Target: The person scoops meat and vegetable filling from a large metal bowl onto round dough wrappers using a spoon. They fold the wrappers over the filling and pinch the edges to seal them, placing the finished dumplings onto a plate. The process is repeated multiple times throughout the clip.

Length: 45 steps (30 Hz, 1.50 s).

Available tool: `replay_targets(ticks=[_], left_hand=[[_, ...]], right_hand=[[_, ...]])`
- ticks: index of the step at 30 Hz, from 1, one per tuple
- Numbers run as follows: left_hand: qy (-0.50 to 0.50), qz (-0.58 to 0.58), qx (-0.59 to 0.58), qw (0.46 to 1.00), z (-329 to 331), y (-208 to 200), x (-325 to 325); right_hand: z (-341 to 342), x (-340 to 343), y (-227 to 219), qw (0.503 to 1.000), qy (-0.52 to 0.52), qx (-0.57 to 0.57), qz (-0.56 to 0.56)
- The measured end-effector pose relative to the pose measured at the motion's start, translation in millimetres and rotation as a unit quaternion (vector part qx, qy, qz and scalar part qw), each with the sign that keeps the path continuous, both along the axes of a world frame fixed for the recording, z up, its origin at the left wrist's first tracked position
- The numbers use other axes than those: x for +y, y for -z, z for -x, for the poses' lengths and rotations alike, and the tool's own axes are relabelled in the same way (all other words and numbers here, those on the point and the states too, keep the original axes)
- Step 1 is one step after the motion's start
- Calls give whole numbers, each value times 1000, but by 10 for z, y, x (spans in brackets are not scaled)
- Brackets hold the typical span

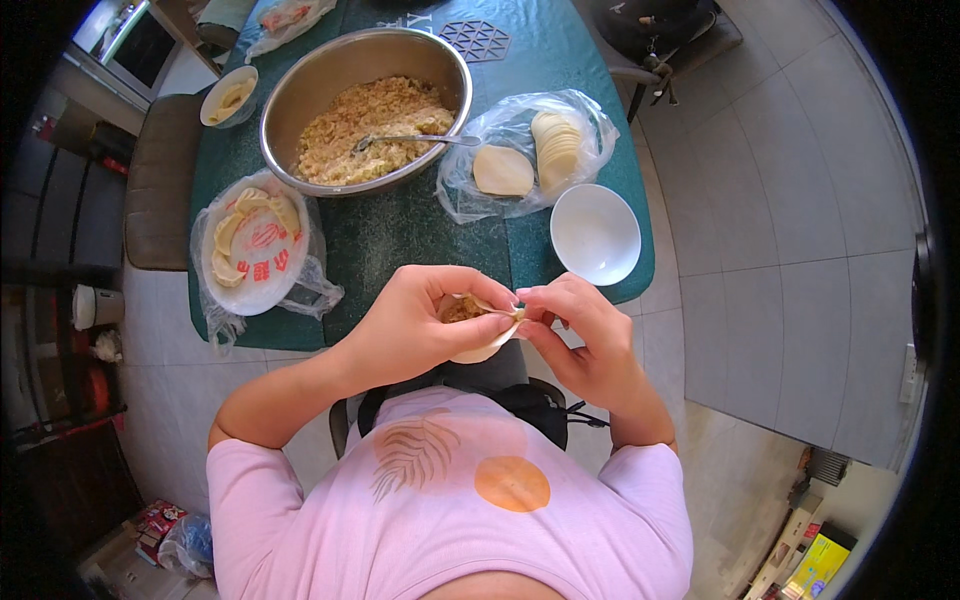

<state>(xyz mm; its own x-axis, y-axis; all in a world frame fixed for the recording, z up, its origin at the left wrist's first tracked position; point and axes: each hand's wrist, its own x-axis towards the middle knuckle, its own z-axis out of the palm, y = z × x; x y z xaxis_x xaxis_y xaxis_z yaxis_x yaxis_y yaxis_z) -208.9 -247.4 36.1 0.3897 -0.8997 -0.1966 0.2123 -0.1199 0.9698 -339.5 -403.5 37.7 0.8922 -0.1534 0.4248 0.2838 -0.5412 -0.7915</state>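
Between my two hands, just off the table's near edge, is a half-folded dumpling (478, 352) with brown filling showing in its opening. My left hand (425, 315) is closed round it, thumb and fingers on the wrapper. The fingertips of my right hand (580, 335) pinch the wrapper's right end together. Ahead stands a big steel bowl (268, 125) of filling (370, 120), with a spoon (420, 139) resting in it. A plastic bag (462, 195) holds a stack of round wrappers (556, 150) and a loose wrapper (502, 171).
At the left, a bag-covered plate (262, 295) carries several folded dumplings (228, 235). An empty white bowl (596, 235) stands near the right edge of the green-covered table (400, 235). Farther back are a small bowl (229, 97) with pale pieces and a lattice trivet (475, 41). A brown chair (165, 185) stands left.
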Motion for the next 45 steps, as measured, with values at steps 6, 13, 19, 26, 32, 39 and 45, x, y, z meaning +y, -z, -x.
replay_targets(ticks=[6, 13, 19, 26, 32, 39, 45], left_hand=[[8, 39, 10, 999, 8, -14, 10], [7, -25, 207, 978, -65, -19, 55], [9, -1, 149, 989, -64, -26, 54], [13, -9, 17, 1000, -43, -32, 24], [26, -22, -46, 998, -35, -66, 31], [24, 14, 211, 977, -83, -95, 37], [1, 7, 223, 975, -75, -34, 52]], right_hand=[[-14, -19, 43, 999, 21, -35, 36], [-9, -52, 140, 998, 27, -42, 31], [-24, -58, -41, 999, -11, 1, 34], [-39, -80, -16, 997, -35, -39, 60], [-48, -29, 10, 998, -14, -43, 51], [-35, -45, 106, 998, 30, -53, 19], [-77, -30, 6, 1000, 17, -15, 1]])
